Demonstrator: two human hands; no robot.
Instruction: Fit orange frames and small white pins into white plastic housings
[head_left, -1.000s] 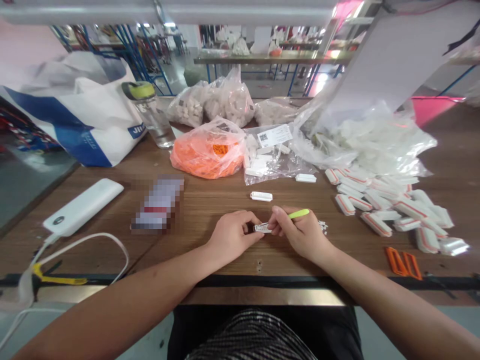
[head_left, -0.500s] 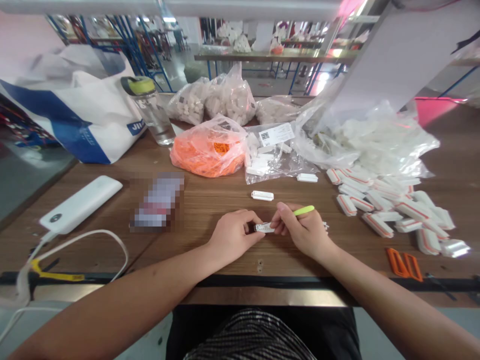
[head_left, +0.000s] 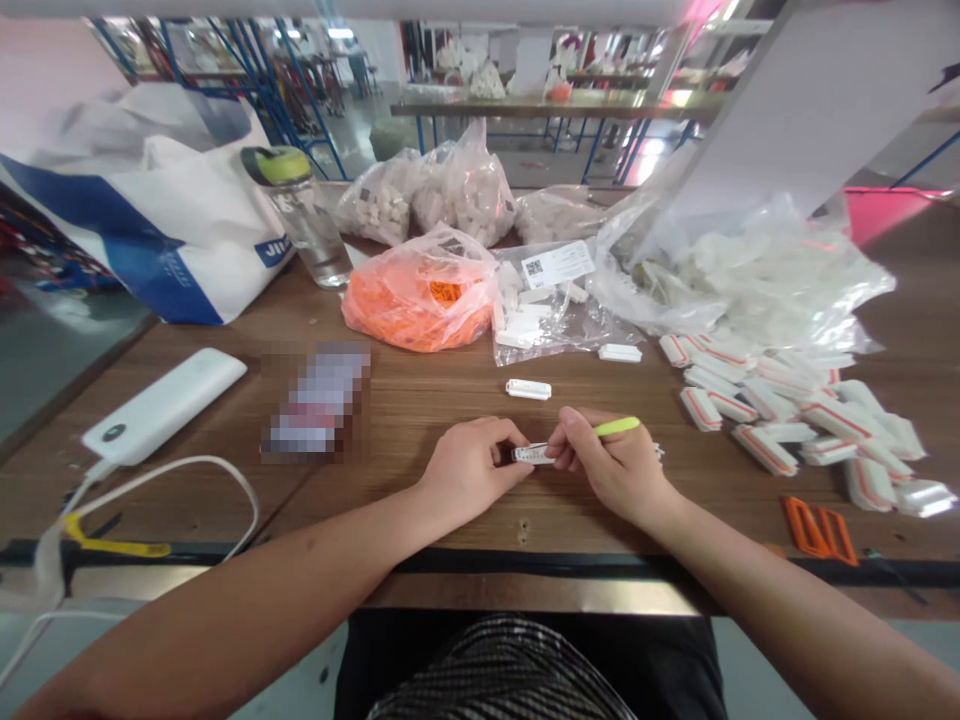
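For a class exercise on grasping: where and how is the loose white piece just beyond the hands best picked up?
Probably by its long edges, near the middle, coming from above on the near side: the white piece lies flat crosswise, long and narrow, with table showing along both edges.

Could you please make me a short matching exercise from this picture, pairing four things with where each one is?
Things
1. Clear plastic bottle with a yellow-green lid
2. Slim tool with a yellow-green handle
3. Two orange rectangular plastic frames
4. Small white rectangular plastic piece

Places
A. Held at one end by the left hand
B. On the wearer's side of the pile of white, orange-striped cases
C. Beside the large blue-and-white bag
D. Held in the right hand

Right pairs: 1-C, 2-D, 3-B, 4-A
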